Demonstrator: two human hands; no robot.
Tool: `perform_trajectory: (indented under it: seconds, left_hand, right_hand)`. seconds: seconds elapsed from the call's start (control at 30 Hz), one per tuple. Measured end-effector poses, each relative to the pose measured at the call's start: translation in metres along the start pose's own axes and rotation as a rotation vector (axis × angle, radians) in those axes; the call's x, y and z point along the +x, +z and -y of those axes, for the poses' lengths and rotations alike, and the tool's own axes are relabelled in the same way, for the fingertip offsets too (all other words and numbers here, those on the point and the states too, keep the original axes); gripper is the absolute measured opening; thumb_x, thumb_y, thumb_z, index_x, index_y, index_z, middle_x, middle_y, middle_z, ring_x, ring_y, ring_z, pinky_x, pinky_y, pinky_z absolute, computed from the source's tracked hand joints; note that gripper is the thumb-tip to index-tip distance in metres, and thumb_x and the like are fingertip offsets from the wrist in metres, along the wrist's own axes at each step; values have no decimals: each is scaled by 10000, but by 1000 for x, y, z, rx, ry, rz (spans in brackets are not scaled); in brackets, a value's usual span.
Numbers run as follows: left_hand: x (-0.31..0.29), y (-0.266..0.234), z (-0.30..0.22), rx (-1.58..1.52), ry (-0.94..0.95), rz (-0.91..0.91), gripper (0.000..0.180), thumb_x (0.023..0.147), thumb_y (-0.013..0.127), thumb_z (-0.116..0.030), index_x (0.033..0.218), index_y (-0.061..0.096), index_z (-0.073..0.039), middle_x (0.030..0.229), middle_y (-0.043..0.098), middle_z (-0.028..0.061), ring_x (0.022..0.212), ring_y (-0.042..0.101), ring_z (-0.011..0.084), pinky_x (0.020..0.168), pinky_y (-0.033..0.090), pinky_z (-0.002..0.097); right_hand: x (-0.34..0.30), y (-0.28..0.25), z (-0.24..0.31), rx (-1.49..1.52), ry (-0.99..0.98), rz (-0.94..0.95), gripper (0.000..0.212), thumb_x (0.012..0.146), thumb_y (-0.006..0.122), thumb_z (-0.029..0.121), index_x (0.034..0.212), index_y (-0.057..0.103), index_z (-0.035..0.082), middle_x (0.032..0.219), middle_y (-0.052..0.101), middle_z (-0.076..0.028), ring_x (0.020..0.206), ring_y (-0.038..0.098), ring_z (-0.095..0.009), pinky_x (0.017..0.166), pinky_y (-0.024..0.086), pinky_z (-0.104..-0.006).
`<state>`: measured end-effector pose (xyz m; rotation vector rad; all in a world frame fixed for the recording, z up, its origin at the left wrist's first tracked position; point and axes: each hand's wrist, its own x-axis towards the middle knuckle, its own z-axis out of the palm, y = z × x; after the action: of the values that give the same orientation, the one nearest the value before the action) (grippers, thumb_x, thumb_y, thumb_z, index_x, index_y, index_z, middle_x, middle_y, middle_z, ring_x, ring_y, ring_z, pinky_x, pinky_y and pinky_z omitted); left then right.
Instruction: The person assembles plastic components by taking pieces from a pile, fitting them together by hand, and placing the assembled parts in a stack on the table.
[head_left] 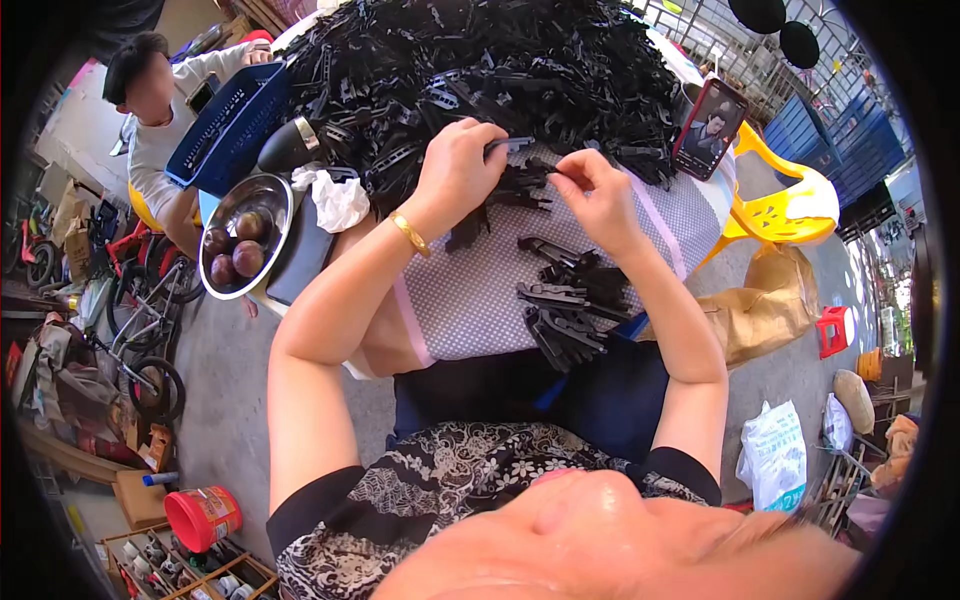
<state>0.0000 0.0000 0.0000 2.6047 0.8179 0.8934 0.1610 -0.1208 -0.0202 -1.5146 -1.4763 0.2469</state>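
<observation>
My left hand (462, 168), a gold bangle on its wrist, is closed on a slim dark plastic strip (513, 144) that sticks out to the right past the fingertips. Close by, my right hand (598, 200) has its thumb and index finger pinched at the end of a black plastic piece (538, 164). Behind both hands rises a big heap of slotted black plastic pieces (500, 65). Nearer to me, a smaller pile of the same pieces (568, 300) lies on the dotted grey cloth (460, 300) at the table's front edge.
At left stand a metal bowl (212, 285) of round purple fruits, crumpled tissue (340, 203) and a blue basket (195, 150). Another person (150, 130) is beyond it. A phone (708, 128) leans upright at right, near a yellow chair (775, 215) and a brown bag (765, 300).
</observation>
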Motion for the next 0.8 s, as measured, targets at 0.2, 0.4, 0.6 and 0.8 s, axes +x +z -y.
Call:
perform_trajectory:
  seconds: [0.2, 0.4, 0.6, 0.8]
  left_hand:
    - [1, -8, -10, -419, -135, 44, 208, 812, 619, -152, 958, 648, -7, 819, 651, 114, 634, 619, 173, 586, 499, 295]
    - [0, -9, -9, -1051, -577, 403, 283, 899, 552, -208, 1008, 597, 49, 835, 650, 111, 604, 600, 117, 539, 494, 213]
    - [-3, -5, -11, -1342, -694, 417, 337, 902, 557, -279, 989, 590, 45, 830, 645, 118, 618, 612, 130, 576, 530, 240]
    - [-7, -7, -17, -930, -365, 394, 294, 852, 637, -185, 1012, 596, 58, 804, 643, 94, 655, 618, 108, 598, 530, 227]
  right_hand:
    - [6, 1, -6, 353, -97, -178, 149, 740, 695, -9, 847, 594, 13, 862, 627, -48, 797, 600, -108, 667, 493, -234]
    - [5, -5, 8, 243, -321, -174, 115, 721, 684, -51, 798, 617, 4, 887, 639, -75, 790, 617, -145, 675, 503, -239]
    - [3, -5, 12, 134, -336, -130, 91, 725, 685, -37, 789, 629, -4, 896, 647, -91, 776, 628, -162, 664, 511, -255]
    - [3, -4, 8, 93, -364, -123, 79, 723, 675, -47, 774, 630, -8, 885, 648, -95, 749, 629, -160, 648, 512, -246]
